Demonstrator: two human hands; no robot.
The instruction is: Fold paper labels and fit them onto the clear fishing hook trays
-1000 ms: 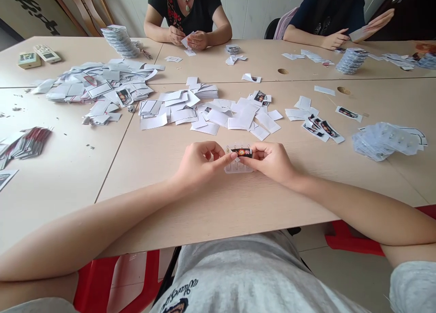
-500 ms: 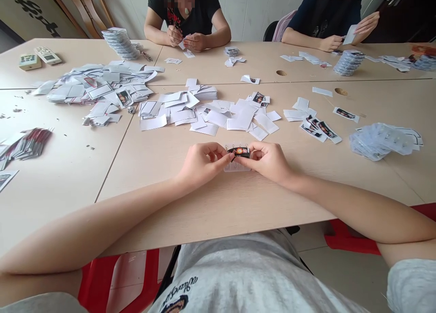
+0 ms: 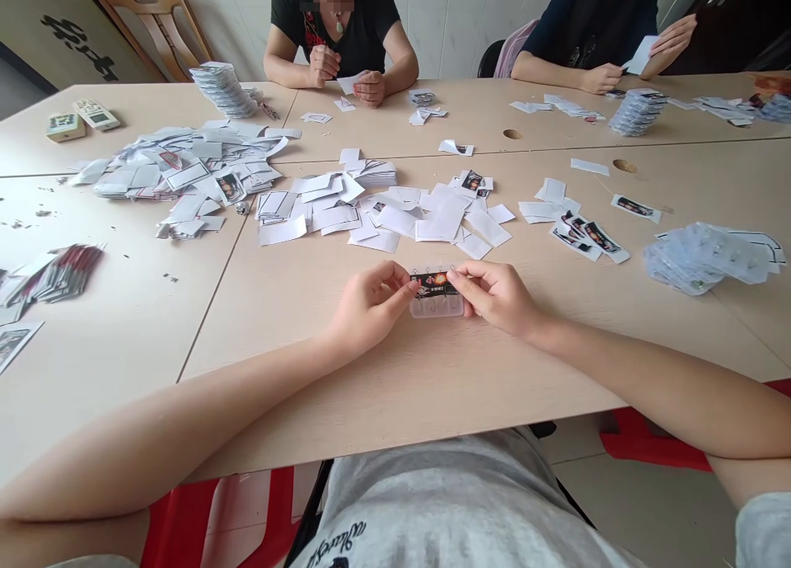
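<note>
My left hand (image 3: 371,304) and my right hand (image 3: 494,294) meet over a small clear plastic packet (image 3: 436,302) lying on the pale wooden table (image 3: 383,370). A dark printed label (image 3: 435,284) lies across the packet's upper part, and small metal hooks show along its top edge. Both hands have curled fingers and pinch the packet's two ends, the left thumb and forefinger at the label's left end, the right fingers at its right end.
Loose white paper slips (image 3: 395,209) are spread just beyond my hands, with a bigger heap (image 3: 185,164) at the left. Clear packets (image 3: 704,255) are piled at the right. Two other people sit across the table handling slips. Stacks (image 3: 222,86) stand near them.
The packet with its label has come down from slightly raised to lying flat on the table. My fingers have shifted out to its ends. The view has tipped a little downward.
</note>
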